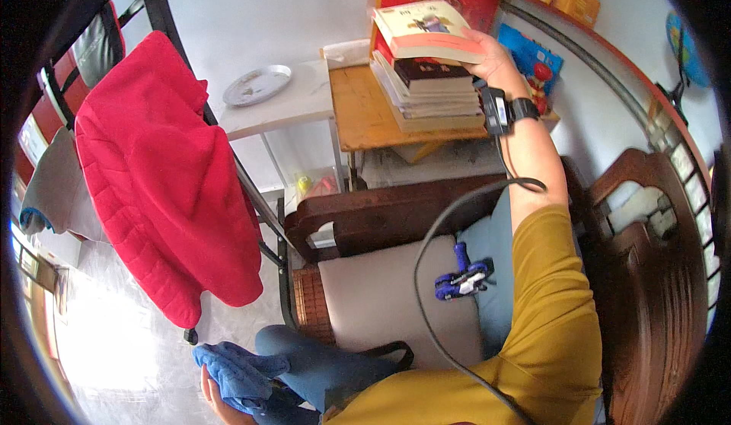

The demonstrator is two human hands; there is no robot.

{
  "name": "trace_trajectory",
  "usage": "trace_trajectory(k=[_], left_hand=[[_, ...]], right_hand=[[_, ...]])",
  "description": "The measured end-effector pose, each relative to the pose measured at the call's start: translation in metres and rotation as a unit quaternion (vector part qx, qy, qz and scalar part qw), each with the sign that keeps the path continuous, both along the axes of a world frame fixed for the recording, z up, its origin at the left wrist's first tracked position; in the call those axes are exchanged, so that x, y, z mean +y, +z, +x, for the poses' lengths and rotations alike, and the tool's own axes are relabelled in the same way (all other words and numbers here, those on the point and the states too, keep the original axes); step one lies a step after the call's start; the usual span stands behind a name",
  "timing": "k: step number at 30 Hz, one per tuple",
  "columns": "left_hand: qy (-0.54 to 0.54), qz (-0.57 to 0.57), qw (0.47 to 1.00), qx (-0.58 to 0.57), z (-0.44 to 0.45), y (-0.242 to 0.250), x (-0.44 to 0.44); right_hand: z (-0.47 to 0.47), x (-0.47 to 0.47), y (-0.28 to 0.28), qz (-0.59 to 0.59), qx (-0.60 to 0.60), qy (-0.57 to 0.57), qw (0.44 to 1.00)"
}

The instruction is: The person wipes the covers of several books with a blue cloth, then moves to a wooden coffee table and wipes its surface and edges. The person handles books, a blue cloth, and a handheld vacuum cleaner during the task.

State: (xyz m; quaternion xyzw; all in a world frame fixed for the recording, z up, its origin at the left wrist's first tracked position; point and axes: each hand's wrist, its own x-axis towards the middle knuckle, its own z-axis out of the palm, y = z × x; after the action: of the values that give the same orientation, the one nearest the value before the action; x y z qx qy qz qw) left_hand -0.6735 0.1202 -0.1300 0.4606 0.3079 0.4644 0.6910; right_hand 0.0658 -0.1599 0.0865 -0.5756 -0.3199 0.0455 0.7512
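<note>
My right hand (492, 54) grips the right edge of a thick paperback book (425, 25) with a cream and salmon cover. The book is over a stack of books (428, 97) on a wooden table (357, 105); I cannot tell whether it touches the stack. Just below it, a dark-covered book (431, 74) tops the stack. At the lower left, my left hand (220, 402) holds a crumpled blue cloth (237, 373) beside my knee. Part of that hand is hidden under the cloth.
A red garment (165, 174) hangs on a black metal frame (154, 2) at left. A round metal tray (258, 85) lies on a white table (308, 94). A dark wooden bench (394, 202) carries a blue-and-white tool (465, 276). A black cable (420, 265) loops from my right wrist.
</note>
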Motion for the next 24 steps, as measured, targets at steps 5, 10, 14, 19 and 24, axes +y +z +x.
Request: trace_trajectory(k=[5, 10, 14, 19, 24], left_hand=[[0.003, 0.009, 1.0, 0.013, 0.003, -0.009, -0.002], [-0.009, 0.0, 1.0, 0.024, -0.004, -0.018, 0.006], [-0.012, 0.001, 1.0, 0.022, -0.005, -0.021, 0.009], [-0.039, -0.01, 0.999, -0.014, 0.006, -0.023, 0.002], [-0.014, -0.037, 0.999, -0.018, 0.014, -0.02, -0.004]], right_hand=[[0.046, -0.014, -0.021, -0.089, 0.153, -0.089, 0.98], [0.038, -0.032, -0.056, -0.216, -0.147, -0.139, 0.955], [0.015, -0.04, -0.055, -0.215, -0.214, -0.154, 0.94], [0.024, -0.014, -0.03, 0.019, 0.087, -0.254, 0.963], [0.088, 0.003, -0.039, 0.023, 0.139, -0.26, 0.955]])
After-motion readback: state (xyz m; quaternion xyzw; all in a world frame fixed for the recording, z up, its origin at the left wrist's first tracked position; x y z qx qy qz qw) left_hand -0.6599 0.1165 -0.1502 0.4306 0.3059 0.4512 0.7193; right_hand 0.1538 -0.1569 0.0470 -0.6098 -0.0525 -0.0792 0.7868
